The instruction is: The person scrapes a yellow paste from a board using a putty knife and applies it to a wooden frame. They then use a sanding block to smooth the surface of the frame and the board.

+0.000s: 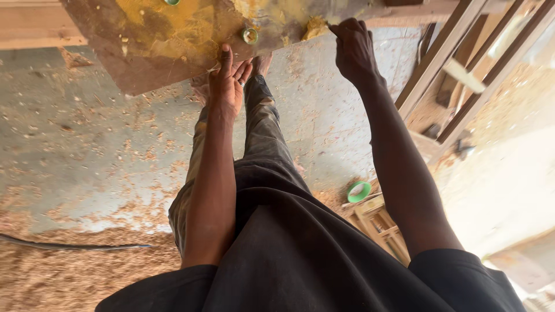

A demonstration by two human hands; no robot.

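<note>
Left hand (226, 86) is seen laid against the near edge of a brown wooden board (150, 63), fingers straight and spread a little, thumb pointing up onto the board face; nothing is gripped, only the edge is pressed. Right hand (354, 49) is curled into a loose fist at the same board's near edge, further right, knuckles outward; whether something small is pinched inside cannot be told. The board face is smeared with yellow-ochre residue (173, 26), and a crusted lump of it (315, 26) sits just beside the right hand. A small round green-rimmed cap or cup (250, 36) rests on the board between the two hands; its contents are not made out. Below the board, dark trousers (260, 133) and a black shirt (300, 260) are seen. Wood shavings (69, 271) are scattered over the grey floor (75, 144) below and left of the board. A green bowl (358, 191), interior pale and apparently bare, lies on the floor below the board to the right, beside a small wooden frame (381, 225). Timber rails (457, 63) lean right of the board.
</note>
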